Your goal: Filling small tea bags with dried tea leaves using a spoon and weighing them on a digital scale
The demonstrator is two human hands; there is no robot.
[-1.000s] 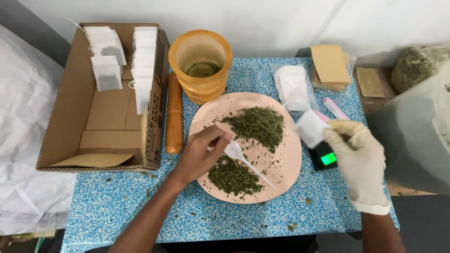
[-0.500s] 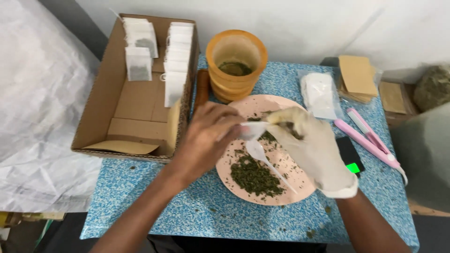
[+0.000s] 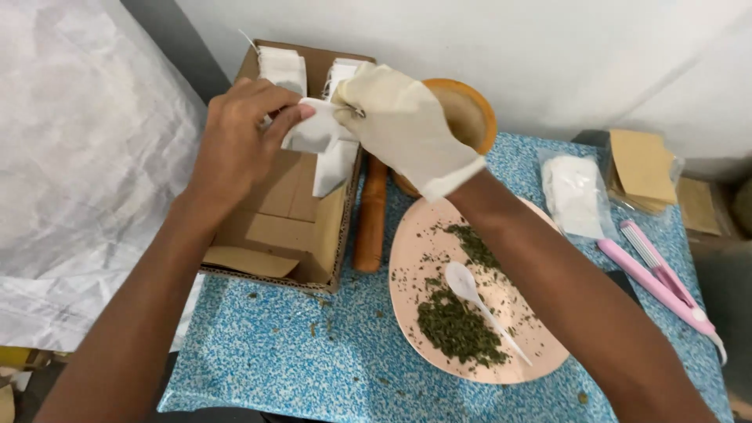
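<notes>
Small white sachet (image 3: 313, 131) pinched btwn bare left hand (image 3: 239, 137) and gloved right hand (image 3: 403, 125), fingers of both clamped on it, held above cardboard box (image 3: 274, 227), long axis roughly left-right, hands equally near.

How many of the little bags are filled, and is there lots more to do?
A row of white bags already stands in the cardboard box. The left hand and gloved right hand hold one more bag over it. Dried herb and a spoon remain on the pink plate.
</notes>
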